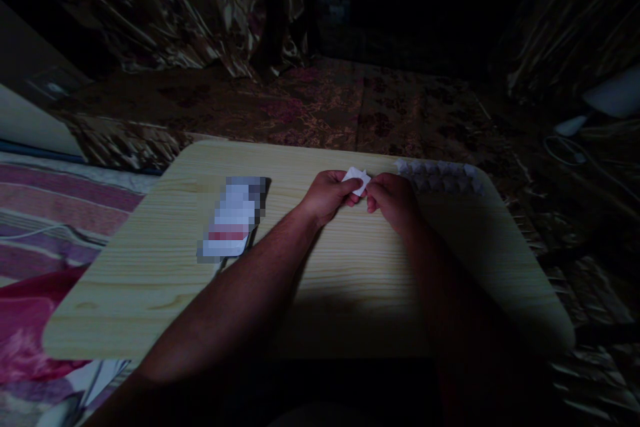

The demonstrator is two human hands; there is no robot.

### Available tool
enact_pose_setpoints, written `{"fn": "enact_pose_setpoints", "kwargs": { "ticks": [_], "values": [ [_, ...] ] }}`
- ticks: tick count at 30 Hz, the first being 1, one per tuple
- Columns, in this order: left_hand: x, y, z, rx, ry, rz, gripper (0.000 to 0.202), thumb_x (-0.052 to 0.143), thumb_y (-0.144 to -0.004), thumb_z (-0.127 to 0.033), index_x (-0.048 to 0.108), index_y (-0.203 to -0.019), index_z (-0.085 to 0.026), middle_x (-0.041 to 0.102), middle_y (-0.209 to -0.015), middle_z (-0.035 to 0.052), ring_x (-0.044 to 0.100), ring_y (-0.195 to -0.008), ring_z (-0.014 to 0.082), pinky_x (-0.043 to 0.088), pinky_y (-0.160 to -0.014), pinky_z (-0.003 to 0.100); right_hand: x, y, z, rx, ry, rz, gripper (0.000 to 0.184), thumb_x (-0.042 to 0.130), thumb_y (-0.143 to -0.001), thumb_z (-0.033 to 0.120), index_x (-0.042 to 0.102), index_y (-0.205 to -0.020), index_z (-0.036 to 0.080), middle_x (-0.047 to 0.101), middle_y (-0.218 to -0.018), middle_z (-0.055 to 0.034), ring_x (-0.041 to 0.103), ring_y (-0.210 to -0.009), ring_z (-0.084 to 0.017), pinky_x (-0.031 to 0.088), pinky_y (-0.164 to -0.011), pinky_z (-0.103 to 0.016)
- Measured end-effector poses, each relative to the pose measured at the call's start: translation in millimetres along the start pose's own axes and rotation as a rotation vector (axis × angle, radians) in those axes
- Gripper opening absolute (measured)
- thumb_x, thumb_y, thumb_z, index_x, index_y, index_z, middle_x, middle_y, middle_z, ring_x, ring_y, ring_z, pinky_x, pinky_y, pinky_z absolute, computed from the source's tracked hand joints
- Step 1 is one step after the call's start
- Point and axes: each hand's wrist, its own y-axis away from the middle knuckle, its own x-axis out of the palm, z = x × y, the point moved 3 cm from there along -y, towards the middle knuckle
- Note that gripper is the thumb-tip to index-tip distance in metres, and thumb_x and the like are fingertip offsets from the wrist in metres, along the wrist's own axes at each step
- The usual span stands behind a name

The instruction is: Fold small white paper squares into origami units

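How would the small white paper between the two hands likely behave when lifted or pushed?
The small white paper looks thin and creased, so probably floppy and light. The left hand and right hand hold it by fingertips alone; it likely slides on the smooth table.

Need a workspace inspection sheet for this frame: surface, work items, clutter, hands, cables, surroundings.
Surface: light wooden table, dimly lit, near edge in shadow.
Work items: small white paper; row of folded paper pieces along the far right edge.
Clutter: flat white pack lying left of the hands.
Hands: left hand and right hand both pinch the paper.
Cables: white cable at right; thin cord on the striped blanket.
Surroundings: dark patterned fabric.
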Motion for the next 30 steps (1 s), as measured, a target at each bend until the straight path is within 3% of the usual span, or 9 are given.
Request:
{"fn": "enact_pose_setpoints", "kwargs": {
  "ticks": [30],
  "values": [
    [1.1, 2.7, 5.4, 0.074, -0.115, -0.079, 0.015, 0.072, -0.068, -0.025, 0.067, -0.070, -0.012, 0.062, -0.057, 0.0012, 0.049, -0.045, 0.0063, 0.034, -0.044, 0.020, 1.2, 1.8, 1.6, -0.025, 0.098, -0.059, 0.015, 0.056, -0.076, 0.027, 0.064, -0.065, 0.019, 0.057, -0.046, 0.0039, 0.053, -0.043, -0.011, 0.036, -0.043, -0.021]
  ]
}}
